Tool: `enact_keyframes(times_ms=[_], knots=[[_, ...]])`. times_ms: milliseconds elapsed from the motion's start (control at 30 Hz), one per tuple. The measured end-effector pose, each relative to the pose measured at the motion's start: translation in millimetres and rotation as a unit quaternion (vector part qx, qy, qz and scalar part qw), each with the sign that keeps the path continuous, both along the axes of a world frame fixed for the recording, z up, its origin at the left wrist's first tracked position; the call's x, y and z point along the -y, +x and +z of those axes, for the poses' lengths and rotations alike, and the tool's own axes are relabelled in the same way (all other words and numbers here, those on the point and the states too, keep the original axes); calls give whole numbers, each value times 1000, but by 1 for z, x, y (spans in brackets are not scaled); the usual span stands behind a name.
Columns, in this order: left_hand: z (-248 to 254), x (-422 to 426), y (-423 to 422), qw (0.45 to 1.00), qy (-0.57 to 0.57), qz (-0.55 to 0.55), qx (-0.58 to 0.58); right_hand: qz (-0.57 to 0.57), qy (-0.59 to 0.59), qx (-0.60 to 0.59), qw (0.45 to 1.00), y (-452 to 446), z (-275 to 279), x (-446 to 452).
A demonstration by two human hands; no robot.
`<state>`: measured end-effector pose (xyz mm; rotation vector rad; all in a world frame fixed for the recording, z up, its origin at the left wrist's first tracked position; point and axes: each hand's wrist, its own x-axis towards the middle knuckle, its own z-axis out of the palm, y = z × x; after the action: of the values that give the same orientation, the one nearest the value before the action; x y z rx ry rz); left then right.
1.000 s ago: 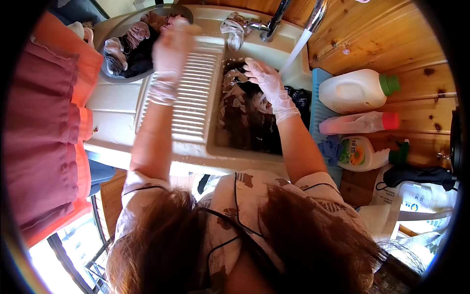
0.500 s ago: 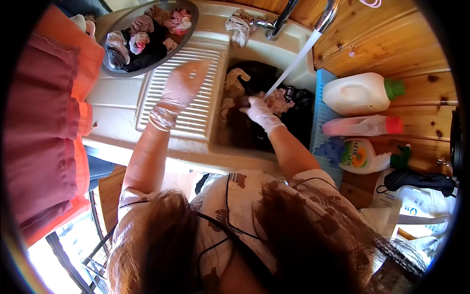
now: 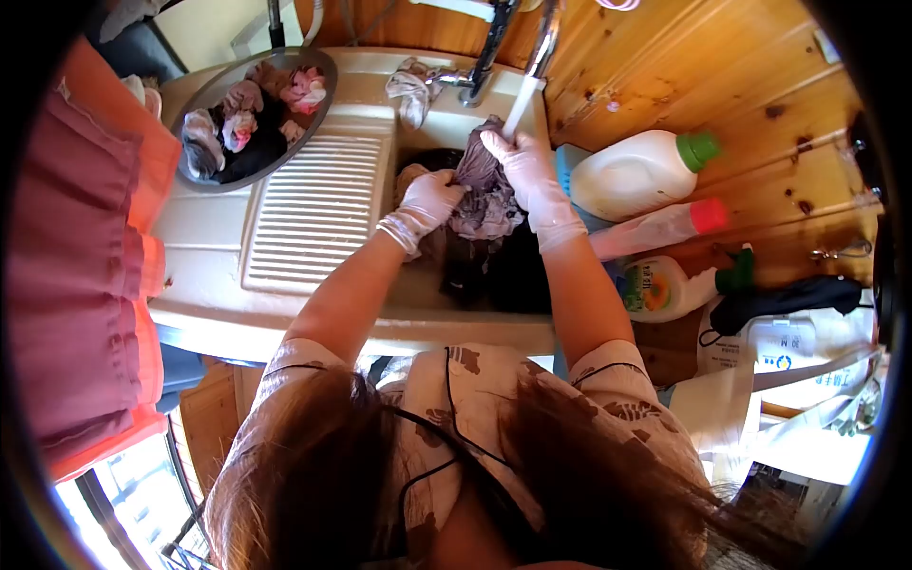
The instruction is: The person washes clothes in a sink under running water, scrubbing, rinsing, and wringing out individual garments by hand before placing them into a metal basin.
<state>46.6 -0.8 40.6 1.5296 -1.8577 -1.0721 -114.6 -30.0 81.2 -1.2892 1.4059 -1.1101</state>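
Note:
A crumpled mauve-grey garment (image 3: 485, 204) is stretched between my two gloved hands over the sink basin (image 3: 418, 297). My left hand (image 3: 432, 198), in a thin white glove, pinches its left side with curled fingers. Higher up on the right, my right hand (image 3: 524, 173), gloved too, grips its upper end under the stream. Water (image 3: 518, 106) pours from the tap (image 3: 546, 43) onto the cloth beside the right fingers. Dark wet laundry (image 3: 518, 275) lies in the basin beneath, with a tan piece partly hidden behind my left hand.
A ribbed washboard (image 3: 318, 209) is left of the basin. An oval grey tub (image 3: 320, 128) of small clothes stands behind it. A pale cloth (image 3: 411, 92) hangs near the second tap. At right are a white detergent bottle (image 3: 632, 176), a pink bottle (image 3: 655, 231) and a spray bottle (image 3: 655, 288).
My left hand has moved from above the washboard into the basin area and closed on the garment. My right hand has lifted the garment up to the water. The view has shifted.

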Motion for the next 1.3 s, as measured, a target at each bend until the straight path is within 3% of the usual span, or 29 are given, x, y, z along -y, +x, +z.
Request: enact_keyframes(times_ms=[33,133,167,233,333,367,433,467,533,567,633,700,733,767,833,900,933,1033,1067,1100,1167,1233,1300], knots=[[-5,6,2,984,49,-19,-173,-4,34,10,999,-8,14,3],[-13,23,18,962,59,8,-267,32,112,173,978,-30,52,-1],[-11,24,22,935,119,17,-332,69,145,245,956,-36,62,-3],[-6,14,27,886,220,23,-407,71,109,231,964,-35,82,-9],[-33,11,22,763,387,24,-517,86,111,218,966,-26,97,-8],[-30,11,21,808,420,62,-408,97,107,216,966,-23,104,-10],[-14,-7,19,849,393,24,-354,121,103,210,965,-16,117,-17],[3,-8,15,886,291,-35,-360,133,88,134,978,-11,114,-18],[-39,28,-1,857,58,-126,-497,182,39,90,978,-21,102,-12],[-22,32,-7,912,-88,-39,-398,207,13,67,976,-23,102,-10],[26,33,-6,926,-139,-81,-342,212,-27,-26,977,-23,106,-11],[32,51,-1,941,63,-132,-305,214,-57,-91,971,-29,110,-11],[52,47,3,961,49,-113,-247,197,-59,-104,973,-47,97,4],[49,54,8,985,-44,-114,-126,181,-54,-82,979,-52,100,3],[49,62,23,992,-65,-88,-65,149,-45,-34,987,-58,106,-4],[74,59,39,995,-16,18,-99,157,-47,-77,983,-58,103,-7],[78,60,45,989,-8,-3,-150,157,-38,-85,983,-56,97,-3],[29,71,10,981,-86,-116,-132,231,-89,-67,967,-24,102,-6],[70,35,6,984,-56,-119,-120,246,-107,-42,962,-22,97,0],[64,29,-5,987,-95,-105,-75,260,-123,-18,957,-22,92,6],[60,34,-16,992,-46,-118,26,246,-125,-12,961,-23,108,2],[31,44,-8,991,-82,-103,-38,205,-115,-42,971,-41,104,5],[67,34,6,991,-84,-82,66,173,-83,-64,979,-57,101,1]])
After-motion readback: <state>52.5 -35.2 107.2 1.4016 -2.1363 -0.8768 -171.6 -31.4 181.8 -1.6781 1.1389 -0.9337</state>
